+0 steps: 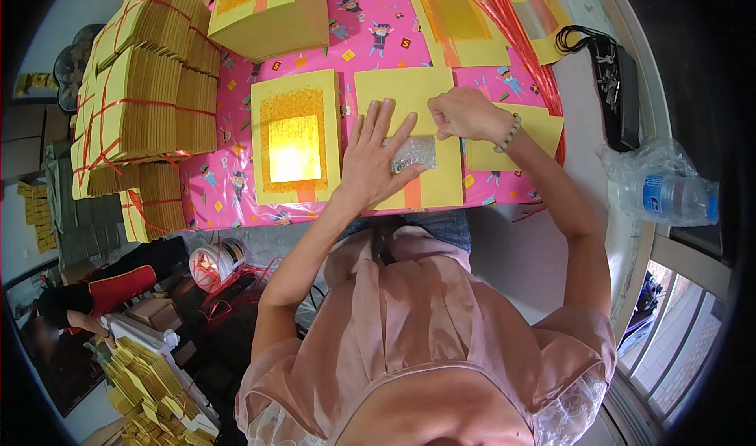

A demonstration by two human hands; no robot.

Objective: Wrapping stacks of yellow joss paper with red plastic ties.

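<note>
Left hand [376,158] lies flat, fingers spread, pinning a yellow paper sheet [429,180] on the desk [480,36]; right hand [465,113] pinches the silver foil square [414,154] (thin, light, tear-prone) — best lifted by its edge

The left hand [376,158] lies flat, fingers spread, on a yellow paper sheet [431,182] with a silver foil square [415,154] at its middle. The right hand [466,113], a bead bracelet [509,134] at its wrist, pinches the upper edge of that sheet just above the foil. Just to the left lies a stack of yellow sheets with gold foil [294,137], all on a pink patterned tablecloth [224,182]. Tied bundles of yellow paper [142,107] pile up at the far left. Red string [516,28] runs across the cloth at the upper right. A plastic water bottle [671,198] lies on the sill to the right.
</note>
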